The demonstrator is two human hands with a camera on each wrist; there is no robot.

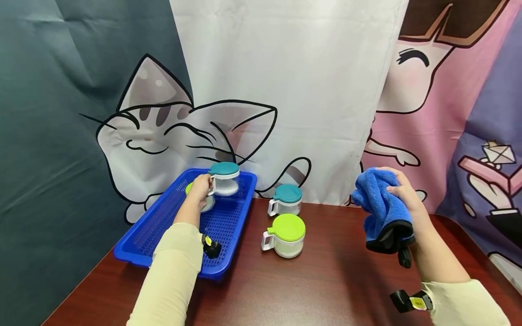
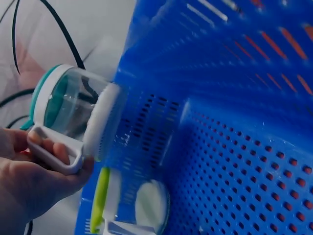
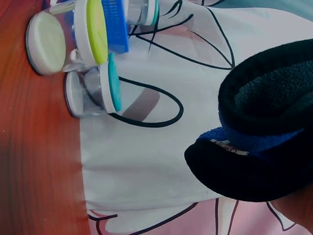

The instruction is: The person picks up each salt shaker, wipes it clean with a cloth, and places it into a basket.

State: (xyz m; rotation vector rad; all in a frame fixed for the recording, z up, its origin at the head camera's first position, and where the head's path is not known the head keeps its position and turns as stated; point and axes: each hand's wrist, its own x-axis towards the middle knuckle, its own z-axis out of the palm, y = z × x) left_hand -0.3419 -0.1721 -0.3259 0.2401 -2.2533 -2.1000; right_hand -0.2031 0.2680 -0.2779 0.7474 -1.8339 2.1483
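Observation:
My left hand [image 1: 200,189] grips the white handle of a clear seasoning jar with a teal lid [image 1: 225,181]. It holds this jar upright over the far end of a blue perforated basket [image 1: 222,224]. Below it, a jar with a lime-green lid [image 2: 101,198] lies inside the basket, partly hidden by the left hand in the head view. On the right, my right hand [image 1: 408,194] holds a bunched blue cloth with black edging [image 1: 379,199] above the table. In the right wrist view, the cloth's dark edge [image 3: 244,181] hides most of that hand.
Two more jars stand on the brown table [image 1: 318,280], right of the basket: a teal-lidded one [image 1: 288,194] at the back and a lime-lidded one [image 1: 288,231] in front. Their handles point left. A printed cloth backdrop [image 1: 326,90] hangs directly behind the table.

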